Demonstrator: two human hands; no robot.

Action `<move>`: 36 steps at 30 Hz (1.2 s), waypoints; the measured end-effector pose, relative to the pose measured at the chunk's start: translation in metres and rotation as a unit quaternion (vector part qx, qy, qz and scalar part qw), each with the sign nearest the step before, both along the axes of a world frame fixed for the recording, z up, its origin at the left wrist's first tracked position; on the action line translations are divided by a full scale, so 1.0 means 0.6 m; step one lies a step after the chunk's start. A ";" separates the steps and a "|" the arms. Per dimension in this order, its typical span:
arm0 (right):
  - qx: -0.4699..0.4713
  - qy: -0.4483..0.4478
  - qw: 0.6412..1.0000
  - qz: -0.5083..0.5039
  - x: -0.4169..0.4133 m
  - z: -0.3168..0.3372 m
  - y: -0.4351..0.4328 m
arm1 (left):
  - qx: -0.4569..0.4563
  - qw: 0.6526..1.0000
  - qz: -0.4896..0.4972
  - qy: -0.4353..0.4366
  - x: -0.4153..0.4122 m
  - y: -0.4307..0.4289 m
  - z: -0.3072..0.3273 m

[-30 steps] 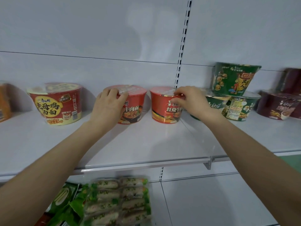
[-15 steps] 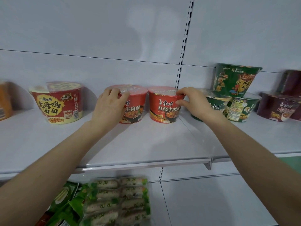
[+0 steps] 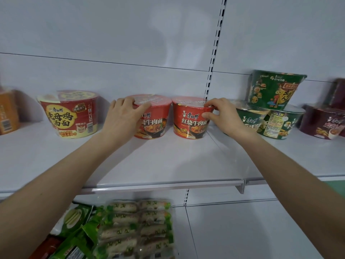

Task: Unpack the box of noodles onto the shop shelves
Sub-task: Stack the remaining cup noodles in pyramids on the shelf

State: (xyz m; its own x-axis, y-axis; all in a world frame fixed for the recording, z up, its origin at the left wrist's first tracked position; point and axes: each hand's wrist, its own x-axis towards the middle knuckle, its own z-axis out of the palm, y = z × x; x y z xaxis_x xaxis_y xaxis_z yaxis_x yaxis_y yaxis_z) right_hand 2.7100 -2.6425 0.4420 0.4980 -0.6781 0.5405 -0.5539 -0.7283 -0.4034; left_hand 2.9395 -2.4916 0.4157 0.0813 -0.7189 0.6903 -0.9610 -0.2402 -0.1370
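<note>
**A:** Head view first. Where are the noodle bowls relative to the fingers?

**B:** Two red bowls stand upright, just beside each other, at the back of the white shelf. The left hand grips the left red bowl, with its fingers curled over the rim. The right hand pinches the right red bowl at its right edge, forefinger on the rim and thumb on the wall below.

**A:** And the counts?

**B:** Two red bowls are in hand. One larger red-and-yellow bowl stands apart to the left. Three green bowls stand to the right, one stacked on two. One maroon bowl lies beyond them, with something dark behind it, too blurred to tell. One orange pack is at the left edge. One clear multipack lies on the lower shelf.
</note>
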 end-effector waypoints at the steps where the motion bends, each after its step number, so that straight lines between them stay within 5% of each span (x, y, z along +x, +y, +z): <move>1: 0.002 0.005 1.000 -0.001 -0.002 0.000 -0.001 | 0.003 1.000 -0.003 0.000 0.001 0.001 -0.001; 10: 0.002 0.030 1.000 0.000 -0.017 0.003 -0.005 | 0.025 0.995 0.062 0.074 -0.016 0.038 -0.006; 16: -0.001 0.048 0.999 0.015 -0.019 0.006 -0.009 | 0.231 0.956 0.040 0.178 -0.059 0.076 -0.058; 36: -0.037 0.050 0.998 -0.013 -0.003 0.003 0.006 | 0.202 0.958 0.030 0.200 -0.059 0.077 -0.069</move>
State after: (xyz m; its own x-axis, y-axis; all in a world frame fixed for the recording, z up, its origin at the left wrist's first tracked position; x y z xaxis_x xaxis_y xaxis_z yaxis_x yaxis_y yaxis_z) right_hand 2.7081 -2.6388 0.4437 0.5350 -0.6514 0.5380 -0.6077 -0.7391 -0.2905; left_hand 2.9039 -2.4456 0.3743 0.3308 -0.9069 0.2608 -0.9422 -0.3017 0.1459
